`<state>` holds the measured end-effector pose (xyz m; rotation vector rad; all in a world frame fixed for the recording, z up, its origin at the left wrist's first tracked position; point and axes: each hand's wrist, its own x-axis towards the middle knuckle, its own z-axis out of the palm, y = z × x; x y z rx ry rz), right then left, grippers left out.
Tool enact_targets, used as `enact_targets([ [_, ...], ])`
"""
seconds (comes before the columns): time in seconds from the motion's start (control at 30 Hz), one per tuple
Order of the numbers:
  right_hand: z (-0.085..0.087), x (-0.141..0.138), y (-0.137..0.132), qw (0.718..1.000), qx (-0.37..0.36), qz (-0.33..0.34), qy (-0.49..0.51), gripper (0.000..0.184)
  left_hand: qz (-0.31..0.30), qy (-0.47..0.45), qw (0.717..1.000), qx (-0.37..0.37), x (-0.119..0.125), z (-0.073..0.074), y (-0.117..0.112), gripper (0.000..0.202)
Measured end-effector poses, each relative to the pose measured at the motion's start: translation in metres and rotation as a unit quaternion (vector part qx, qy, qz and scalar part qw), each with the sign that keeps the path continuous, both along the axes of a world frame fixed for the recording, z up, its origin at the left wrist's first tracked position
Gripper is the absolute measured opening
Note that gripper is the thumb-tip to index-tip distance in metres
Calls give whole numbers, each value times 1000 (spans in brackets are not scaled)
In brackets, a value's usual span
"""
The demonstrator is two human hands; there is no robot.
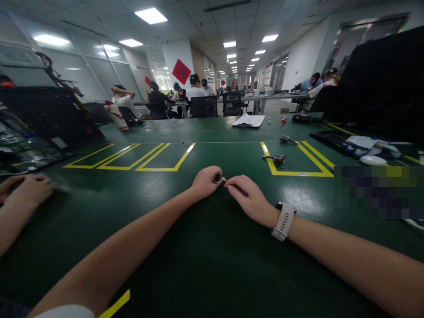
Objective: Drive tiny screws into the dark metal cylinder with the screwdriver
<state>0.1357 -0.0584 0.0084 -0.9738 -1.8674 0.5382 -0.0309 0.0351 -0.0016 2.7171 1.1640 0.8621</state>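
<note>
- Near the middle of the frame, our left hand [204, 182] is closed around a round metal part [217, 178], its open end showing.
- Just right of it, our right hand [250, 198] pinches a thin tool [240, 190] with a dark handle, its tip at the part; we cannot tell whether it goes inside.
- We have a pale-strapped watch [284, 221] on the right wrist.
- Right of centre, two dark metal pieces [279, 158] lie on the green table [215, 265].
- At the left edge we see another person's hand [31, 192].
</note>
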Motion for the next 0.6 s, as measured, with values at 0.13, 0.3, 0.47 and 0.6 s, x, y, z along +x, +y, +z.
enact_targets([
  [0.13,1,1,1,1000,-19,-18,-7,14,-3,7,1000,-3,1,1,-2,12],
  [0.3,4,4,2,996,-88,2,30,17,-8,-6,1000,-8,0,2,-2,14],
  [0.47,0,6,6,984,-127,31,119,17,-32,-28,999,-4,-1,2,-1,14],
  [0.6,-6,7,14,933,-226,74,269,14,-46,-74,996,-7,-2,1,1,17],
])
